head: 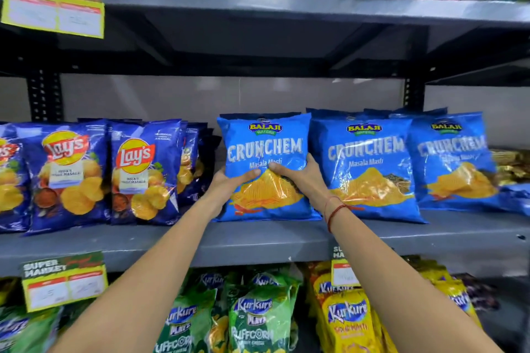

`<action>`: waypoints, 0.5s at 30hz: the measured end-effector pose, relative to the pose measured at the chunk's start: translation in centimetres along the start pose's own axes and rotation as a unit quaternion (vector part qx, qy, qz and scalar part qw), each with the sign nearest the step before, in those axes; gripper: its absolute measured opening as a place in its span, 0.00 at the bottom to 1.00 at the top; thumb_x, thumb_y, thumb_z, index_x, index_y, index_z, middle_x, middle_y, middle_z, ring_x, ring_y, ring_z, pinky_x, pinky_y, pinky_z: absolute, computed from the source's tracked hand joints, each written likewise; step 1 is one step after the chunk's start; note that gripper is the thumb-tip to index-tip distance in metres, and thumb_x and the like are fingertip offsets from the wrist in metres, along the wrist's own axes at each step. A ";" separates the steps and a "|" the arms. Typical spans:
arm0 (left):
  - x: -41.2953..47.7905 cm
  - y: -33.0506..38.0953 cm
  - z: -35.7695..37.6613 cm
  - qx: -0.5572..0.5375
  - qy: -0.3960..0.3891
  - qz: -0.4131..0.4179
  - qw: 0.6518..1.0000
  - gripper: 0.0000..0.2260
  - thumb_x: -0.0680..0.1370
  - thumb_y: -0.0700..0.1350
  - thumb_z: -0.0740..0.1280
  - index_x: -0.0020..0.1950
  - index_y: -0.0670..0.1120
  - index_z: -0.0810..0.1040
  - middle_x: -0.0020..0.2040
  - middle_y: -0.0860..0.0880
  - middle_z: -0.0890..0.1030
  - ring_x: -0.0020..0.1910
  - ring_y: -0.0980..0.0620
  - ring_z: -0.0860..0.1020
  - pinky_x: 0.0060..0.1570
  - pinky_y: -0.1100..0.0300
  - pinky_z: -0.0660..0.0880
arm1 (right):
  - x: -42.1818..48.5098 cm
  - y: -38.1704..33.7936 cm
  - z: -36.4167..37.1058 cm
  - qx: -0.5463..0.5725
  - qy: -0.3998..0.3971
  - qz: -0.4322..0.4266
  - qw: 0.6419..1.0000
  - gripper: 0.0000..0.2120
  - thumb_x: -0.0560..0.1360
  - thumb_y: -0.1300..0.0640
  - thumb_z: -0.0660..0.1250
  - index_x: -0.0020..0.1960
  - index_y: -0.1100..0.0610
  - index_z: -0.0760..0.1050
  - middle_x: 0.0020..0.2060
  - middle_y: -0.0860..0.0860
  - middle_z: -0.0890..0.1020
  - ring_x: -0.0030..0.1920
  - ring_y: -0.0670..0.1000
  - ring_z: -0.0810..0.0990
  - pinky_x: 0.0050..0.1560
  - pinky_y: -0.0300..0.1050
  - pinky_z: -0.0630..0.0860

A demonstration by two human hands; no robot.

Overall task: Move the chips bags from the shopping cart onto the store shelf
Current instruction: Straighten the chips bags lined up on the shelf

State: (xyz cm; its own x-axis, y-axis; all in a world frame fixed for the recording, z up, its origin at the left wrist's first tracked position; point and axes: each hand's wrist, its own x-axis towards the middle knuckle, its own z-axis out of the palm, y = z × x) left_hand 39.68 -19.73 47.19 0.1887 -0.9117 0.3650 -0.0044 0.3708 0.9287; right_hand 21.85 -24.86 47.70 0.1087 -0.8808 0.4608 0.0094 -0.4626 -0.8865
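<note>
A light-blue Crunchem chips bag (265, 135) stands upright on the grey middle shelf (258, 241). My left hand (229, 180) grips its left side with the thumb across the front. My right hand (301, 175) holds its right side, thumb also on the front, a red thread on the wrist. Two more Crunchem bags (364, 160) stand to its right, touching it. The shopping cart is out of view.
Dark-blue Lay's bags (137, 169) fill the shelf to the left. Green and yellow Kurkure bags (258, 315) sit on the shelf below. Yellow and red bags line the top shelf (286, 6). Price tags (64, 281) hang off the shelf edges.
</note>
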 end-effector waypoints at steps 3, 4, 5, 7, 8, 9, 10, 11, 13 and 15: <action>0.0 0.0 0.1 0.001 0.021 0.058 0.998 0.16 0.67 0.38 0.75 0.51 0.51 0.76 0.47 0.52 0.82 0.44 0.57 0.80 0.35 0.68 0.79 | -1.0 -0.7 0.0 0.011 0.013 -0.031 0.999 0.36 0.58 0.49 0.82 0.62 0.54 0.72 0.56 0.51 0.82 0.55 0.51 0.82 0.57 0.50 0.80; 0.0 0.0 0.2 0.002 0.028 0.070 0.997 0.18 0.67 0.37 0.75 0.52 0.51 0.75 0.47 0.53 0.81 0.45 0.57 0.80 0.35 0.68 0.78 | -1.0 -0.6 0.0 0.015 0.015 -0.038 0.999 0.33 0.60 0.54 0.81 0.62 0.55 0.72 0.56 0.51 0.82 0.55 0.51 0.82 0.56 0.48 0.80; 0.0 0.0 0.2 0.003 0.034 0.077 0.996 0.20 0.66 0.37 0.76 0.53 0.50 0.75 0.48 0.53 0.81 0.45 0.58 0.80 0.34 0.69 0.78 | -1.0 -0.6 0.0 0.020 0.015 -0.043 0.999 0.33 0.62 0.56 0.81 0.62 0.55 0.72 0.56 0.52 0.82 0.55 0.51 0.82 0.55 0.48 0.80; 0.0 -0.2 0.2 0.019 0.043 0.076 0.996 0.24 0.66 0.38 0.76 0.58 0.47 0.73 0.48 0.53 0.80 0.45 0.59 0.79 0.33 0.70 0.77 | -0.9 -0.4 0.0 0.018 0.012 -0.040 0.999 0.34 0.60 0.54 0.81 0.62 0.54 0.71 0.56 0.52 0.82 0.56 0.51 0.82 0.58 0.52 0.79; 0.0 -0.2 0.2 0.028 0.048 0.069 0.996 0.26 0.65 0.39 0.77 0.60 0.47 0.72 0.49 0.53 0.80 0.45 0.59 0.79 0.33 0.70 0.77 | -1.1 -0.4 0.1 0.013 0.008 -0.039 0.999 0.36 0.59 0.51 0.82 0.63 0.54 0.71 0.57 0.51 0.82 0.56 0.51 0.82 0.59 0.53 0.79; 0.1 -0.3 0.2 0.034 0.051 0.062 0.996 0.27 0.65 0.41 0.77 0.61 0.46 0.71 0.51 0.52 0.80 0.46 0.58 0.79 0.34 0.69 0.77 | -0.9 -0.1 0.2 0.006 0.010 -0.036 0.999 0.40 0.56 0.46 0.82 0.64 0.53 0.70 0.58 0.50 0.81 0.57 0.52 0.81 0.60 0.55 0.78; 0.2 -0.5 0.2 0.037 0.055 0.055 0.996 0.29 0.65 0.42 0.77 0.62 0.46 0.71 0.53 0.50 0.80 0.48 0.56 0.79 0.36 0.67 0.77 | -0.8 0.1 0.3 0.001 0.016 -0.031 0.999 0.45 0.53 0.40 0.82 0.65 0.52 0.69 0.59 0.50 0.81 0.58 0.52 0.80 0.61 0.56 0.78; 0.2 -0.6 0.2 0.037 0.059 0.051 0.996 0.30 0.64 0.43 0.78 0.64 0.45 0.71 0.55 0.49 0.80 0.50 0.54 0.79 0.38 0.65 0.77 | -0.7 0.4 0.3 -0.003 0.018 -0.030 0.999 0.49 0.51 0.37 0.81 0.66 0.52 0.68 0.60 0.50 0.80 0.60 0.52 0.79 0.62 0.56 0.77; -0.1 -0.5 0.3 0.040 0.066 0.046 0.996 0.33 0.64 0.43 0.78 0.66 0.44 0.68 0.58 0.47 0.78 0.50 0.53 0.79 0.40 0.63 0.76 | -1.1 0.3 0.2 -0.013 0.022 -0.032 0.999 0.47 0.53 0.38 0.80 0.67 0.52 0.67 0.60 0.49 0.79 0.60 0.52 0.79 0.62 0.56 0.77; -0.8 -0.1 0.6 0.054 0.083 0.052 0.994 0.37 0.65 0.43 0.77 0.69 0.44 0.63 0.60 0.49 0.75 0.53 0.54 0.76 0.46 0.61 0.75 | -2.0 -0.4 0.1 -0.020 0.034 -0.035 0.999 0.42 0.60 0.45 0.80 0.68 0.53 0.66 0.60 0.49 0.79 0.59 0.50 0.78 0.63 0.52 0.76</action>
State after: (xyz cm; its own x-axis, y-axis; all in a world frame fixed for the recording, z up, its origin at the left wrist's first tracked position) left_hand 38.94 -19.15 46.89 0.3402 -0.8245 0.4522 -0.1356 0.4328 0.8912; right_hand 21.69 -22.90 47.12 0.0418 -0.8506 0.5242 -0.0246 -0.5254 -0.8505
